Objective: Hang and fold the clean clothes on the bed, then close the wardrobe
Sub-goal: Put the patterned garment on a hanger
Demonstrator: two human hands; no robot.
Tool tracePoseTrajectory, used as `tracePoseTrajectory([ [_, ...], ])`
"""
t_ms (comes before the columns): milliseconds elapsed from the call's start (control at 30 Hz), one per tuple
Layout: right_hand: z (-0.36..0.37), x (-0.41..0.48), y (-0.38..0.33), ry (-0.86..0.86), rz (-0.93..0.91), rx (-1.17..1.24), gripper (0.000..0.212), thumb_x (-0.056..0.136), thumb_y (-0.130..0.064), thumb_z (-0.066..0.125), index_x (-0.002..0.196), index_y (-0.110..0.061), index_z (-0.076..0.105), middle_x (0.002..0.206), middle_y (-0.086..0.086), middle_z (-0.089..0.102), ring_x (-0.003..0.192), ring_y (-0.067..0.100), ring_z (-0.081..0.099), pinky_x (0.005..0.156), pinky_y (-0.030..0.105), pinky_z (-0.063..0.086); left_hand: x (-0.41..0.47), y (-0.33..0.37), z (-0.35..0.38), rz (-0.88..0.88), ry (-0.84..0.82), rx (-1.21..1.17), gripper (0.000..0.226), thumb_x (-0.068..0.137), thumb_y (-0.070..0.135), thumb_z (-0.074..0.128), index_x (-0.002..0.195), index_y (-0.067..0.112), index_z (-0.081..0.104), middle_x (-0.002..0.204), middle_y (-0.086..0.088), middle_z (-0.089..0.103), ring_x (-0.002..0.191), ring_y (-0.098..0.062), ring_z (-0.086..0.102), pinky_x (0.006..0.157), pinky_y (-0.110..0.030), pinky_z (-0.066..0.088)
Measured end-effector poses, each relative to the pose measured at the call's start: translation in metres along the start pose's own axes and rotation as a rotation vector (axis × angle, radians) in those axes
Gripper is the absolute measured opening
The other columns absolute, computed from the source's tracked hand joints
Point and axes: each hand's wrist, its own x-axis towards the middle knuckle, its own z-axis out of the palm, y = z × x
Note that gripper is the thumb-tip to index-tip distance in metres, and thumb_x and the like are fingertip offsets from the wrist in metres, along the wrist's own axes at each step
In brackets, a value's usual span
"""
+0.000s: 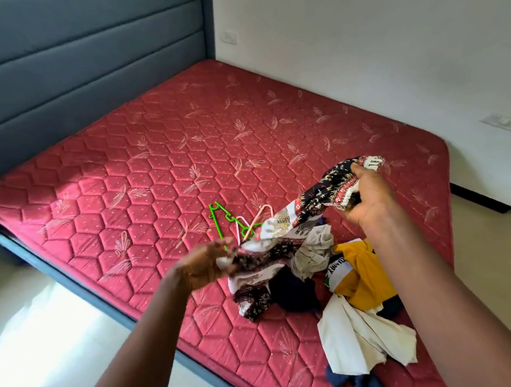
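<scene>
A patterned black, white and red garment (297,220) is stretched above the red quilted mattress (153,178). My right hand (370,198) grips its upper end, and my left hand (208,263), blurred, holds its lower end. Beneath it lies a pile of clothes: a yellow top (365,276), a cream garment (355,339), a beige piece (316,250) and dark navy items (292,292). A green hanger (222,218) and a pink hanger (262,214) lie on the mattress just behind the pile. No wardrobe is in view.
A grey padded headboard (63,55) rises at the left. White walls with switch plates (506,122) stand behind and to the right of the bed. Pale floor (43,338) runs along the bed's near edge.
</scene>
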Motion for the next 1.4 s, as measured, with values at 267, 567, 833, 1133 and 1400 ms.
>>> tracePoseTrajectory([
  [267, 0.052, -0.008, -0.06, -0.201, 0.004, 0.097, 0.028, 0.1, -0.023, 0.06, 0.123, -0.009, 0.066, 0.098, 0.015, 0.079, 0.085, 0.033, 0.078, 0.07, 0.046, 0.063, -0.033, 0.193, 0.017, 0.734, 0.38, -0.147, 0.017, 0.091, 0.001, 0.065, 0.103, 0.011, 0.07, 0.116, -0.013, 0.068, 0.095, -0.026, 0.069, 0.062, -0.034, 0.062],
  [567, 0.032, -0.041, -0.097, -0.572, -0.254, 0.321, 0.041, 0.099, -0.031, 0.058, 0.135, -0.011, 0.063, 0.13, 0.014, 0.07, 0.12, 0.037, 0.067, 0.101, 0.059, 0.052, -0.147, 0.167, 0.08, 1.413, 0.516, -0.161, 0.022, 0.088, 0.007, 0.064, 0.11, 0.009, 0.068, 0.09, -0.003, 0.066, 0.075, -0.014, 0.061, 0.068, -0.032, 0.051],
  [833, -0.131, 0.032, 0.06, -0.338, -0.054, 0.078, 0.065, 0.093, -0.06, 0.064, 0.141, -0.016, 0.06, 0.135, 0.011, 0.068, 0.124, 0.033, 0.065, 0.104, 0.06, 0.05, -0.062, -0.077, 0.033, 0.905, 0.685, -0.102, 0.021, 0.095, 0.007, 0.067, 0.111, 0.02, 0.067, 0.097, -0.006, 0.068, 0.089, -0.025, 0.062, 0.07, -0.035, 0.054],
  [1133, -0.331, 0.115, 0.293, 0.033, 0.371, -0.012, 0.115, 0.036, -0.045, 0.102, 0.14, -0.013, 0.062, 0.132, 0.013, 0.069, 0.122, 0.033, 0.065, 0.1, 0.051, 0.052, 0.058, -0.304, -0.021, -0.027, 0.804, 0.225, 0.007, 0.096, 0.004, 0.066, 0.097, 0.009, 0.062, 0.071, -0.007, 0.065, 0.053, -0.015, 0.058, 0.045, -0.023, 0.049],
  [1400, -0.428, 0.163, 0.39, 0.381, 0.361, -0.495, 0.012, 0.093, -0.015, 0.07, 0.105, -0.017, 0.069, 0.098, 0.006, 0.071, 0.08, 0.022, 0.066, 0.071, 0.036, 0.051, 0.097, -0.405, -0.034, -0.26, 0.882, 0.444, 0.019, 0.09, 0.009, 0.074, 0.076, 0.01, 0.061, 0.085, -0.015, 0.061, 0.072, -0.027, 0.059, 0.066, -0.04, 0.056],
])
